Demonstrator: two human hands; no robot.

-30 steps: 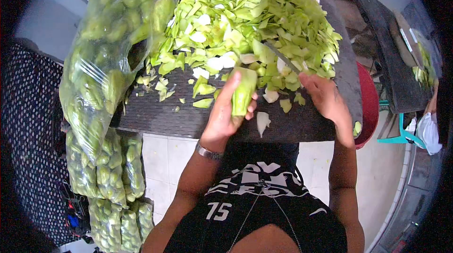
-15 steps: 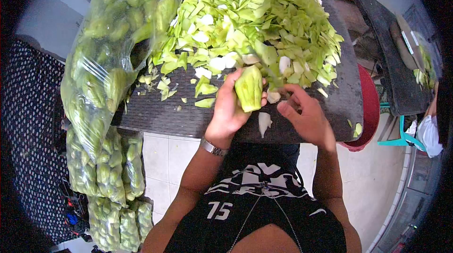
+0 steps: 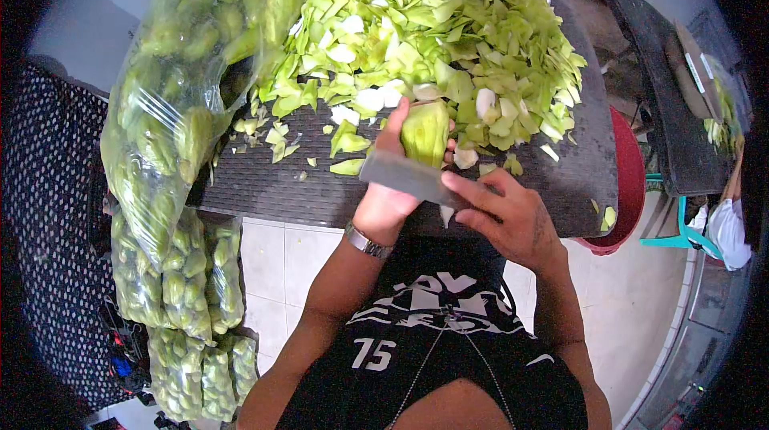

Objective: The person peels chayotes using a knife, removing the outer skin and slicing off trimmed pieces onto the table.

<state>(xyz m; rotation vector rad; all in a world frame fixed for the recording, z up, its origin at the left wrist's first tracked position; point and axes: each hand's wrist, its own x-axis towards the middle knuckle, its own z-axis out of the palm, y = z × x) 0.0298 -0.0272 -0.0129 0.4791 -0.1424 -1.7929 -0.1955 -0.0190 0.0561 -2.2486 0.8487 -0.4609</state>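
My left hand (image 3: 388,204) is closed around a pale green chayote (image 3: 426,132), whose surface looks cut into flat facets. In my right hand (image 3: 517,218) is a knife with a broad grey blade (image 3: 407,177), slightly blurred. The blade lies across in front of the chayote's lower end and hides part of my left palm; I cannot tell whether it touches. My right fingers cover the knife's handle. Just beyond both hands rises a large heap of thin green slices (image 3: 448,29) on the dark woven-textured table (image 3: 280,189).
A big clear bag of chayotes (image 3: 168,117) rests along the table's left side. More filled bags (image 3: 184,286) are stacked below it. A red tub (image 3: 629,181) stands by the right edge. Farther right are another dark table (image 3: 641,37) and a turquoise stool (image 3: 681,238).
The knife blade, a faint blur beyond the chayote before, now lies on the near side, across my left palm. My right hand has turned and come slightly nearer to my body.
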